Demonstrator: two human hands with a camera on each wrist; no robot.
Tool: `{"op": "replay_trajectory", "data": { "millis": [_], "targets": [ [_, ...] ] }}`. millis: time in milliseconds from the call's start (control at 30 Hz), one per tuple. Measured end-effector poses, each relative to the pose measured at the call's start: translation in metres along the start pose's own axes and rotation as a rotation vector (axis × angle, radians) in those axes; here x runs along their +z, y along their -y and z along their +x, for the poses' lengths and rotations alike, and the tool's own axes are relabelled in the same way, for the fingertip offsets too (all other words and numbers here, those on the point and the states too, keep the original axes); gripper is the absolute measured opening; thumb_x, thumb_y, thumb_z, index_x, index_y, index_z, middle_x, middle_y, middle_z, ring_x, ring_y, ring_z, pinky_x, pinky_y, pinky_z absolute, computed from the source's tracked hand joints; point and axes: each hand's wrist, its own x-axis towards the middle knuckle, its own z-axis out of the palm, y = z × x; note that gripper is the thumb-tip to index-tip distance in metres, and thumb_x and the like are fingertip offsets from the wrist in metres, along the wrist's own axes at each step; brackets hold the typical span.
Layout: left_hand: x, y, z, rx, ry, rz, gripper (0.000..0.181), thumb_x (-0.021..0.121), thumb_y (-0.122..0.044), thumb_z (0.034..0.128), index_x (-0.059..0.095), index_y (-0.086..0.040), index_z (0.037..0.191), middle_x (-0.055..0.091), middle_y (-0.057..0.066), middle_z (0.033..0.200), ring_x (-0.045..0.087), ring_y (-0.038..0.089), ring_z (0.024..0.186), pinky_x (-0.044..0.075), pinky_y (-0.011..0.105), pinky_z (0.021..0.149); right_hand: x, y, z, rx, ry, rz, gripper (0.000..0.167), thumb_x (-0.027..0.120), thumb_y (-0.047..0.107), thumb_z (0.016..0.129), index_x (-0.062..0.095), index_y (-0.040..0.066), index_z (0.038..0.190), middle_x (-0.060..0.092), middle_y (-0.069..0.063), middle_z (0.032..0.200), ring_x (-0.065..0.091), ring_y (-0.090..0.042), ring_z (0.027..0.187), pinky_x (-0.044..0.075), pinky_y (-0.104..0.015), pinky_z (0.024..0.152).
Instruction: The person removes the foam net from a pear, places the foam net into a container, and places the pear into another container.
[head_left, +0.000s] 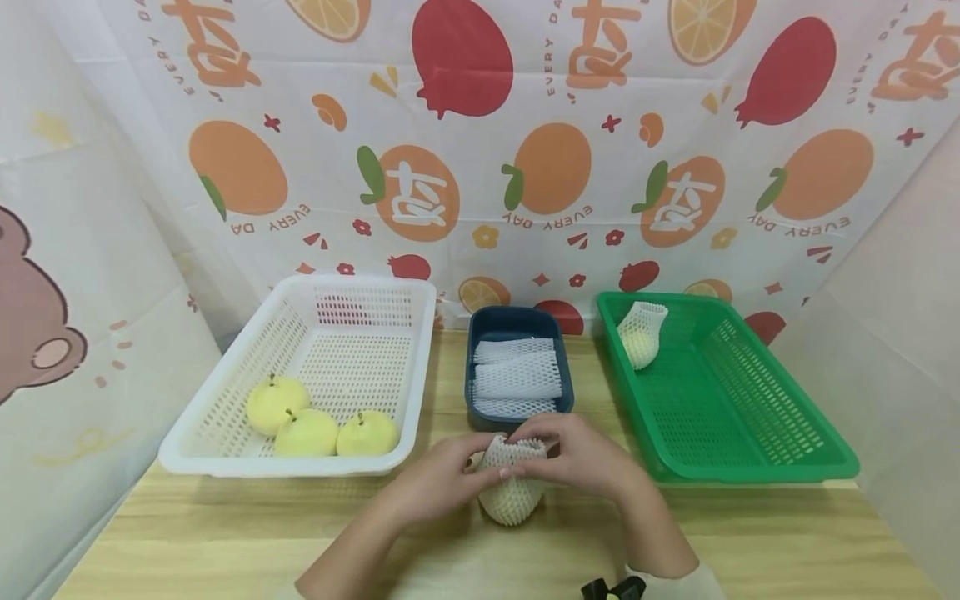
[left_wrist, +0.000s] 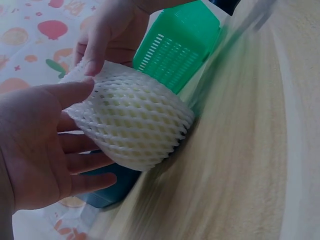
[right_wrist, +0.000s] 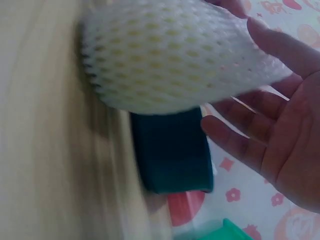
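Note:
A yellow pear inside a white foam net sleeve (head_left: pixel 512 500) rests on the wooden table, in front of the navy box. My left hand (head_left: pixel 441 479) pinches the left side of the sleeve's upper end between thumb and fingers. On the opposite side, my right hand (head_left: pixel 585 457) pinches the same loose end. In the left wrist view, the net (left_wrist: pixel 135 120) stretches around the pear, whose yellow shows through the mesh. The right wrist view has the narrowed end of the net (right_wrist: pixel 240 65) between the right thumb and fingers.
At left, a white basket (head_left: pixel 285 468) holds three yellow pears (head_left: pixel 306 433). Several flat foam sleeves (head_left: pixel 517 375) lie in the navy box (head_left: pixel 517 321) at the centre. A green basket (head_left: pixel 757 473) at right contains a net-wrapped pear (head_left: pixel 641 337). Behind hangs a fruit-print cloth (head_left: pixel 480 192).

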Motion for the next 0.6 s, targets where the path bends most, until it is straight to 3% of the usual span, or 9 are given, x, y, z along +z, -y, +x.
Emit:
{"op": "replay_trajectory", "data": {
  "millis": [133,300,467,600],
  "targets": [
    [-0.0035,-0.0012,0.0008,0.041,-0.033,0.016,0.025,0.059,-0.040,0.0971,0.068,-0.029,0.117,0.067,-0.006,0.123,0.060,0.020,0.120,0.050,0.049,0.098,-0.0082,-0.0017,-0.0043,0.031,0.013,0.015,0.022,0.078,0.036,0.084,0.071,0.027,0.103,0.068,0.012,0.100,0.061,-0.011,0.093,0.056,-0.031,0.078],
    [-0.0030,-0.0024,0.0015,0.065,-0.051,0.018,0.026,0.059,-0.036,0.0978,0.072,-0.023,0.116,0.065,0.005,0.130,0.059,0.023,0.122,0.052,0.045,0.096,-0.0092,-0.0031,-0.0051,-0.025,-0.006,-0.041,0.011,0.075,0.037,0.087,0.074,0.028,0.094,0.069,0.014,0.094,0.061,-0.008,0.086,0.054,-0.029,0.074],
    [-0.0006,-0.0044,0.0018,0.069,-0.082,-0.003,0.027,0.060,-0.038,0.0971,0.072,-0.025,0.117,0.066,-0.003,0.125,0.061,0.018,0.117,0.053,0.042,0.094,-0.0039,0.0002,-0.0026,-0.076,-0.072,-0.054,0.010,0.074,0.036,0.088,0.074,0.027,0.092,0.070,0.014,0.092,0.060,-0.006,0.083,0.054,-0.027,0.072],
    [0.0008,-0.0050,0.0012,0.072,-0.149,-0.007,0.021,0.063,-0.036,0.0953,0.074,-0.025,0.110,0.064,-0.009,0.112,0.060,0.013,0.103,0.054,0.032,0.083,-0.0011,0.0039,-0.0007,-0.091,-0.114,-0.042,0.011,0.074,0.033,0.088,0.075,0.022,0.092,0.070,0.010,0.088,0.059,-0.007,0.080,0.054,-0.027,0.070]
  ]
}}
